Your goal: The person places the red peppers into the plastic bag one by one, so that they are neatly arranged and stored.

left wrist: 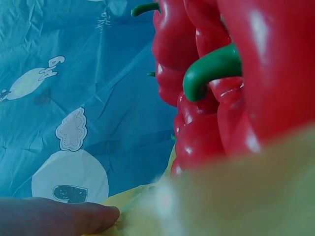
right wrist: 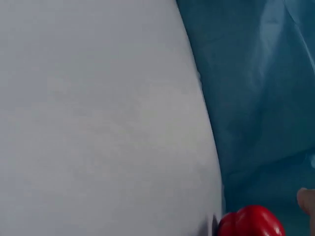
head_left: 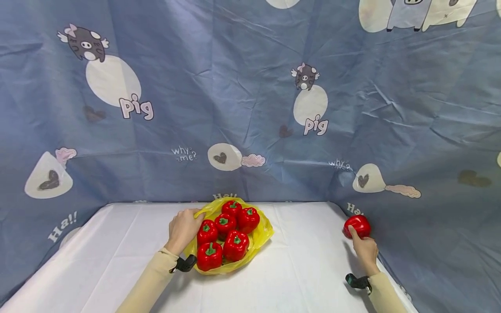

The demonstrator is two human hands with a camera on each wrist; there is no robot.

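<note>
A thin yellow plastic bag lies spread open on the table with several red bell peppers inside, green stems showing. My left hand grips the bag's rim at its upper left. Close to the left wrist camera, a pepper and blurred yellow plastic fill the right side. Far off at the table's right edge, my right hand holds a single red bell pepper, thumb across its near side. Only the top of that pepper and one fingertip show in the right wrist view.
A white cloth covers the table. Blue printed curtain hangs behind it and along both sides, close by the right hand. A dark wrist camera sits on the left wrist, another on the right.
</note>
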